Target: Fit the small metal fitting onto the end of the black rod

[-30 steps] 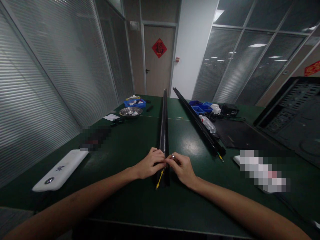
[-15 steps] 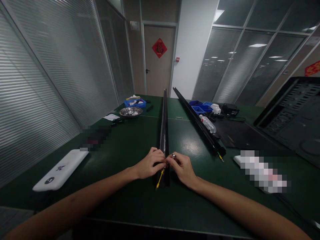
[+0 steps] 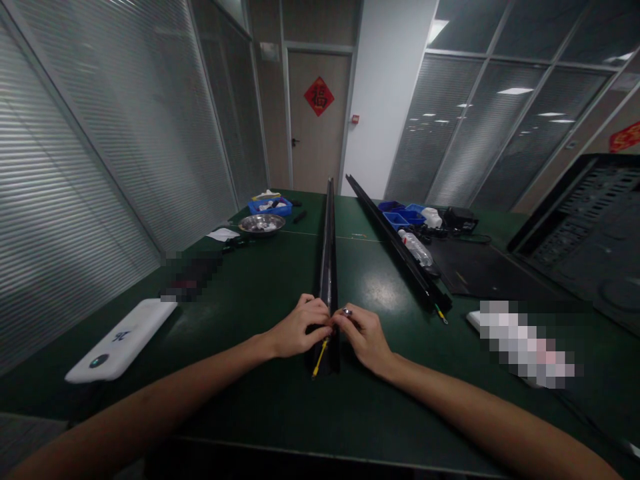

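Note:
A long black rail [image 3: 327, 260] lies lengthwise down the middle of the green table, its near end under my hands. My left hand [image 3: 304, 325] rests over the rail from the left, thumb and fingers closed together. From the right, my right hand [image 3: 364, 333] pinches at the same spot, a ring on one finger. The fingertips of both hands meet above the rail; whatever lies between them is hidden. A yellow wire [image 3: 321, 359] with a metal end lug sticks out toward me below the fingers.
A second black rail [image 3: 395, 240] with a green-yellow wire [image 3: 441, 313] lies to the right. Beside it are blue bins [image 3: 397, 219] and a plastic bottle [image 3: 416, 248]. At left are a white device [image 3: 123, 341], a metal bowl [image 3: 262, 225] and a blue tray [image 3: 271, 207].

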Tool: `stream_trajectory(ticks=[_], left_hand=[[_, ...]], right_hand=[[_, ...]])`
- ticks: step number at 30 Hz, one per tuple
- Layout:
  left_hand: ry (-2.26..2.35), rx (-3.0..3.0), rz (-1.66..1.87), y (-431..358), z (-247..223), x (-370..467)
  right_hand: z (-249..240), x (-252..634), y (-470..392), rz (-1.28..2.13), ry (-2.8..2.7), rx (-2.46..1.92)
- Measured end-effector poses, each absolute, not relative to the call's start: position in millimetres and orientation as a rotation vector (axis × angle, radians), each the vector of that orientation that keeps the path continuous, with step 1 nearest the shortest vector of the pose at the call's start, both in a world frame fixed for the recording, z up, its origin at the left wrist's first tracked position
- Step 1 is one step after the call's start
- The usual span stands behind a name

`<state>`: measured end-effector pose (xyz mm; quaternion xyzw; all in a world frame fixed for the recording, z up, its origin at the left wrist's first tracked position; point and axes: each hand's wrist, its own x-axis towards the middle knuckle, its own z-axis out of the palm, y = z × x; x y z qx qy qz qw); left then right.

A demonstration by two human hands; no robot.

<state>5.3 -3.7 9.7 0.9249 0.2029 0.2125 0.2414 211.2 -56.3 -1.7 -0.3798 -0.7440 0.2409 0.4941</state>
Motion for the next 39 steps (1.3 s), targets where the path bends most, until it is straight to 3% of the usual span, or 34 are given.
stream_trajectory(ticks=[39], left_hand=[[0.552, 2.534, 0.598, -3.4, 8.8, 5.3]], right_hand=[[-4.1, 211.5, -55.7, 0.572, -1.805, -0.942]])
